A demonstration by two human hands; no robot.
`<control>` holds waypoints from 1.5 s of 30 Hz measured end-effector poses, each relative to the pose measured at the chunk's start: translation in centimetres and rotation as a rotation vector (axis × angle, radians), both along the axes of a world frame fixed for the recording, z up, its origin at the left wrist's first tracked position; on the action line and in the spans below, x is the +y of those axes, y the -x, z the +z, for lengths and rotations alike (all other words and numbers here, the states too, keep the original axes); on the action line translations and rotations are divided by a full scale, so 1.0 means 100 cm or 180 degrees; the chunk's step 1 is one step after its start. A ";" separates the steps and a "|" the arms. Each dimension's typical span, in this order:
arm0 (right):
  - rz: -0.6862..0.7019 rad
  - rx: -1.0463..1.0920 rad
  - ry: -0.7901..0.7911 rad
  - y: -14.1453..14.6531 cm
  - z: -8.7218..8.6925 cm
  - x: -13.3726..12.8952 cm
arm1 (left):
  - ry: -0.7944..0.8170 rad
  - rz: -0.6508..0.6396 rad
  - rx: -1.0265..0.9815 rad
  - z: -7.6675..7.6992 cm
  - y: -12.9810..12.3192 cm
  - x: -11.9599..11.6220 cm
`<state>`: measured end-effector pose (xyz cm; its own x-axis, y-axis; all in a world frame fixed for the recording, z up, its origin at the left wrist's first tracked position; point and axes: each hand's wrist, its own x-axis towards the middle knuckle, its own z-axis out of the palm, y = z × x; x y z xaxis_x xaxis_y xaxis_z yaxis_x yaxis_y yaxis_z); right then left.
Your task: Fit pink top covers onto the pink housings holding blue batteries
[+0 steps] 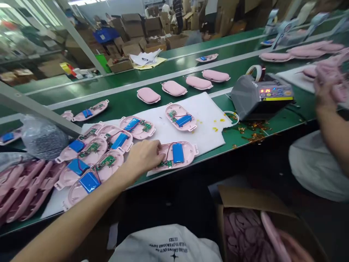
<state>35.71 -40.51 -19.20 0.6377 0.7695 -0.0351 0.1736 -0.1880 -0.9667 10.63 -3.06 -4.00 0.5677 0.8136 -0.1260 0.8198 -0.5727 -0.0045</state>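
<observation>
So the open pink shell (pixel 188 154), with its blue battery (pixel 178 153) facing up, is touched at its left end by the left hand (pixel 144 154), right at the fingertips (curled, though whether it's actually pinched can't be told). More battery-fitted shells (pixel 95 156) are heaped left of those fingers, and a lone shell (pixel 181 112) is laid beyond them on a white sheet (pixel 207 109). Well to their right, a tilted pink cover (pixel 275 236) is gripped by the right hand's (pixel 296 249) blurry fingers, at a cardboard box's (pixel 251 196) opening.

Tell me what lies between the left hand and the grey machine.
In the head view: the open pink shell the left hand touches, a second shell, the white sheet with yellow scraps, then green bench before the grey machine.
</observation>
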 end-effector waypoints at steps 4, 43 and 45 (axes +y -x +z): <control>-0.0086 -0.0022 0.0119 0.000 0.084 0.081 | 0.0372 -0.0306 -0.0469 -0.003 0.003 0.015; 0.0015 0.1796 -0.1177 0.207 0.125 0.306 | -0.0092 0.0672 -0.5200 -0.054 0.058 -0.013; 0.0075 0.1851 -0.1096 0.205 0.120 0.305 | 0.0698 0.0893 -0.5668 -0.055 0.057 -0.007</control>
<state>15.17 -10.04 -7.24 0.5721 0.8117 -0.1177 -0.3928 0.1451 -0.9081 4.94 -3.76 -9.50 -0.0068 0.9523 0.3052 -0.1781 -0.3015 0.9367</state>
